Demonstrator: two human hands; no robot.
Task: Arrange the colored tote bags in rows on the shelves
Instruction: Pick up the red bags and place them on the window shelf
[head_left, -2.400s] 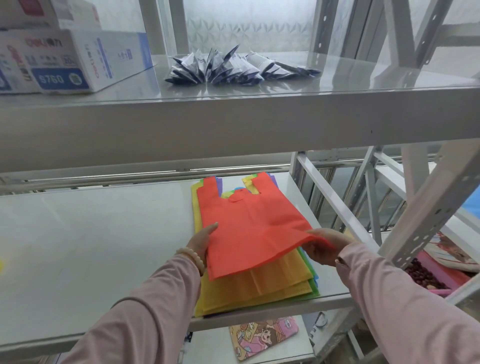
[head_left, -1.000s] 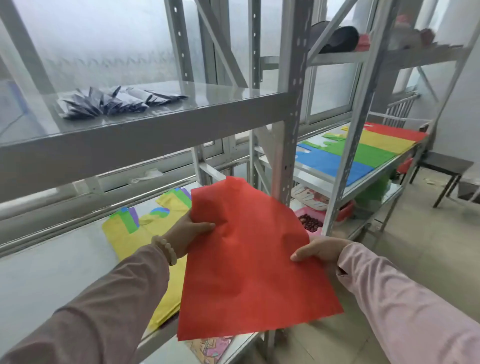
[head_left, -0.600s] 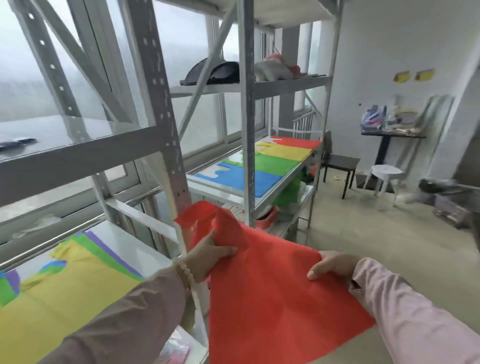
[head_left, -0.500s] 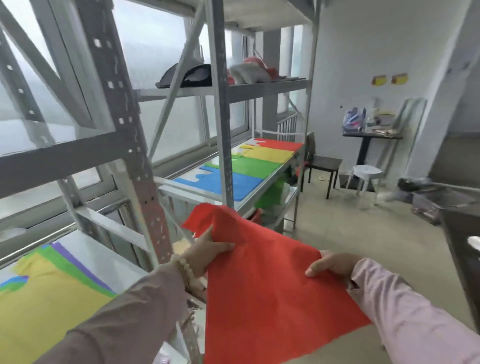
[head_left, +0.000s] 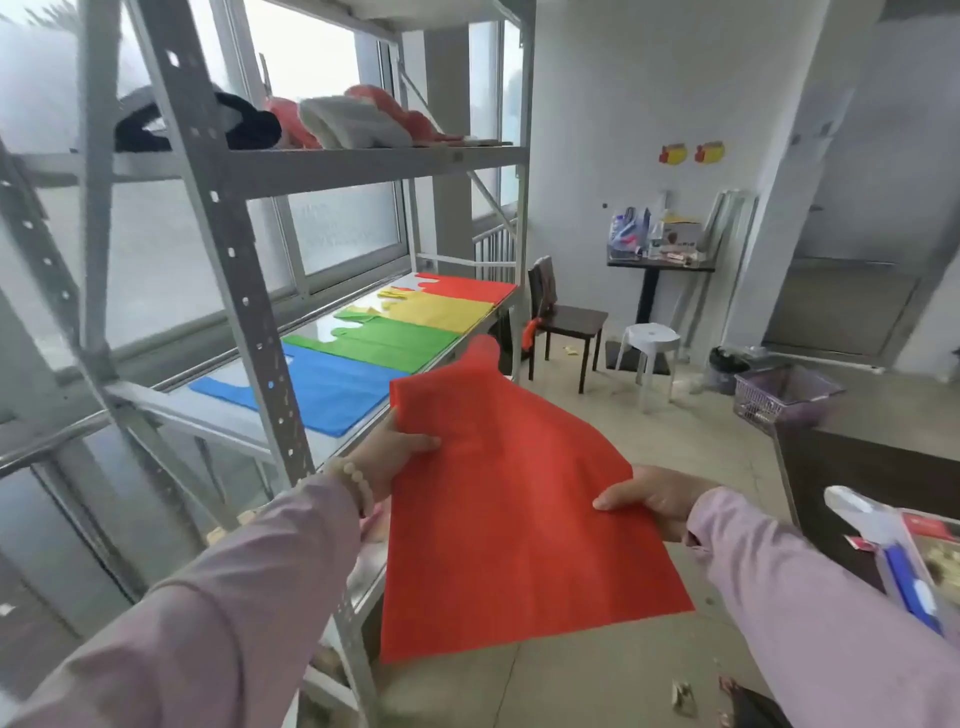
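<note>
I hold a flat red tote bag (head_left: 509, 499) in the air in front of me, handles pointing away. My left hand (head_left: 397, 454) pinches its left edge and my right hand (head_left: 652, 496) grips its right edge. Ahead, on the grey metal shelf (head_left: 457, 345), four bags lie side by side in a row: a blue bag (head_left: 322, 387) nearest, then a green bag (head_left: 384, 340), a yellow bag (head_left: 436, 312) and a red bag (head_left: 467, 288) at the far end.
A perforated shelf upright (head_left: 234, 270) stands just left of my left arm. The upper shelf carries a dark cap (head_left: 234, 122) and folded cloth. A dark chair (head_left: 569, 317), white stool (head_left: 649, 345), small black table (head_left: 660, 262) and mesh basket (head_left: 774, 397) stand beyond.
I lifted the red bag off the coloured stack on the first shelf and turned right; both hands still hold it, and the second shelf with its row of bags is now closer.
</note>
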